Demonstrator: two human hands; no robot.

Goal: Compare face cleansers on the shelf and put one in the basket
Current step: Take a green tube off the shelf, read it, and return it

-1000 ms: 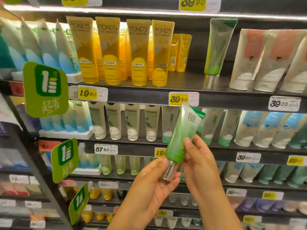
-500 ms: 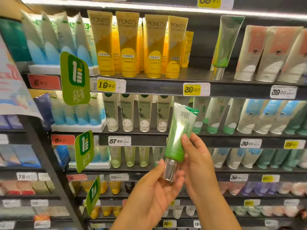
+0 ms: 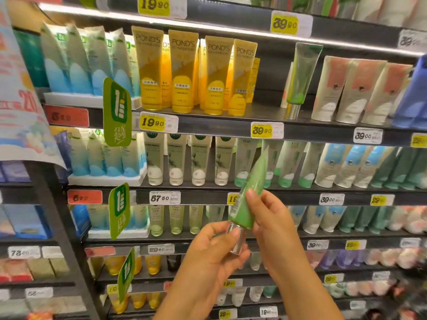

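Observation:
I hold a green cleanser tube (image 3: 248, 199) with a silver cap in front of the shelves, cap down and tilted, its narrow edge turned toward me. My left hand (image 3: 215, 252) grips the silver cap from below. My right hand (image 3: 269, 218) pinches the green body, thumb on its front. A matching green tube (image 3: 300, 75) stands alone on the upper shelf (image 3: 208, 125). Yellow tubes (image 3: 182, 70) fill the shelf to its left. No basket is in view.
Rows of white, blue, green and pink tubes stand on several dark shelves with yellow and white price tags (image 3: 266, 130). Green promo flags (image 3: 117, 112) stick out at the left. A paper poster (image 3: 20, 100) hangs over the left rack.
The tube has rotated in my hands from showing its broad face to showing its narrow edge. My view has shifted, so the shelves sit further right and lower.

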